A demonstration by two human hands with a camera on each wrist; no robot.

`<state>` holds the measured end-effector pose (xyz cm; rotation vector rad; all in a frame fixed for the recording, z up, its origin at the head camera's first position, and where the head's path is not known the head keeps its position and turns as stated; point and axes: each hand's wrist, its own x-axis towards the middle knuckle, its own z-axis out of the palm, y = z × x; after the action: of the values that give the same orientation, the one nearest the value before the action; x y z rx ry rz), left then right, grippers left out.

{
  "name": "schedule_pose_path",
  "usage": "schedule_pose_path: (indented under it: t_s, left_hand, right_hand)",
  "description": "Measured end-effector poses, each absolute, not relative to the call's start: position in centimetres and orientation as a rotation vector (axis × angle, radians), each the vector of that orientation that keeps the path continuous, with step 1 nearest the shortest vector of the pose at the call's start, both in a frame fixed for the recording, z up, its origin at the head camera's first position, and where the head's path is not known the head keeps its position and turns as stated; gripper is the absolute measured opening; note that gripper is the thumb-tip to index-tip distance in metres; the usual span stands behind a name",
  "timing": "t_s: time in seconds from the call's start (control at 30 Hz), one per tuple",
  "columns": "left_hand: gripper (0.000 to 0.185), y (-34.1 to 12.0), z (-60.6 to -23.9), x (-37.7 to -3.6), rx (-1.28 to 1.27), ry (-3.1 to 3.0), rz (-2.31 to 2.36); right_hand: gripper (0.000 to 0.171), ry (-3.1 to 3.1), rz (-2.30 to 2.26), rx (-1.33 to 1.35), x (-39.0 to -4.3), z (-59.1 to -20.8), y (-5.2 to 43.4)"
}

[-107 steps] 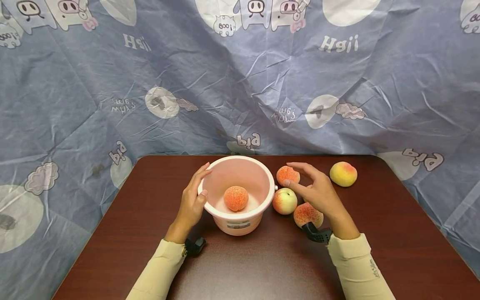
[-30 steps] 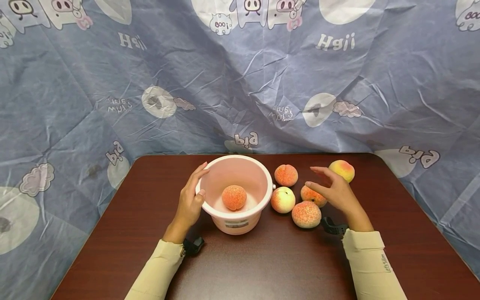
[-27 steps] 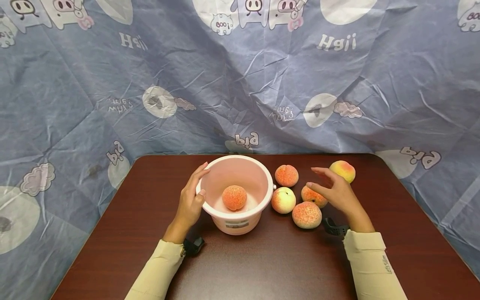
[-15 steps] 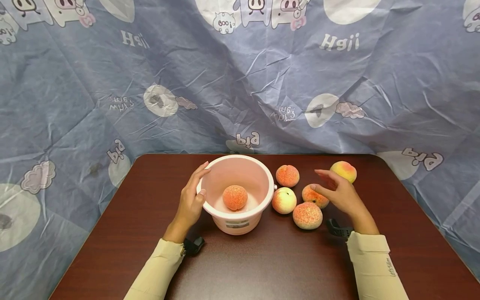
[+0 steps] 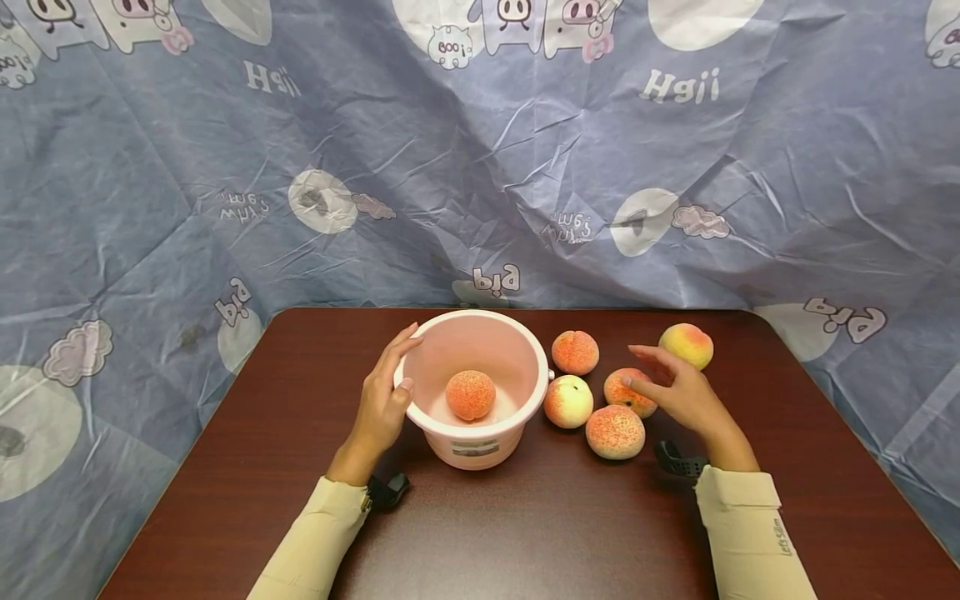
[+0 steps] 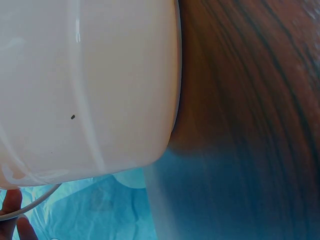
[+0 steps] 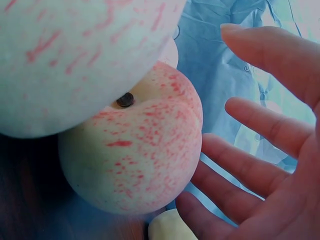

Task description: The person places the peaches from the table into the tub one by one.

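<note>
My left hand grips the left rim of a pale pink bucket, thumb over the edge. In the left wrist view the bucket's wall fills much of the picture, with two fingertips low at the left. One orange peach lies inside. My right hand hovers with fingers spread over the right side of a speckled orange peach. In the right wrist view its fingers reach close beside a peach; whether they touch it I cannot tell.
Beside the bucket are an orange peach, a pale yellow peach and a speckled peach. A yellow peach lies farther right, behind the right hand. A blue printed cloth hangs behind the brown table.
My right hand has moved right, away from the orange peach beside the bucket, and lowered slightly toward the speckled orange one. The left hand and the bucket stay put.
</note>
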<state>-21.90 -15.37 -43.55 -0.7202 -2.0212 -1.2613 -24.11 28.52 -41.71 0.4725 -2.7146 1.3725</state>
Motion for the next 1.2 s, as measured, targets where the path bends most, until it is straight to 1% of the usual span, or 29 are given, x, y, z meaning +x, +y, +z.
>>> schedule_pose_path:
  t_s: [0.23,0.43,0.9,1.2]
  left_hand:
    - [0.068,-15.4,-43.5,-21.9,-0.714,-2.03,-1.239]
    - [0.069,-15.5,-43.6,-22.0,-0.719,-2.03,-1.251]
    - [0.062,-15.5,-43.6,-21.9,-0.718,-2.031,-1.254]
    - [0.058,-15.5,-43.6,-21.9,-0.72,-2.034,-1.258]
  right_hand:
    - [0.057,-2.711,1.371,0.52,-24.4,-42.3,28.9]
    - [0.057,-2.733,1.401,0.552,-24.4,-42.6,29.2]
    - [0.06,-2.814,1.388,0.477,-24.5,-43.2,29.4]
    - [0.06,-2.834,1.364,0.505,-24.8,-43.7,29.5]
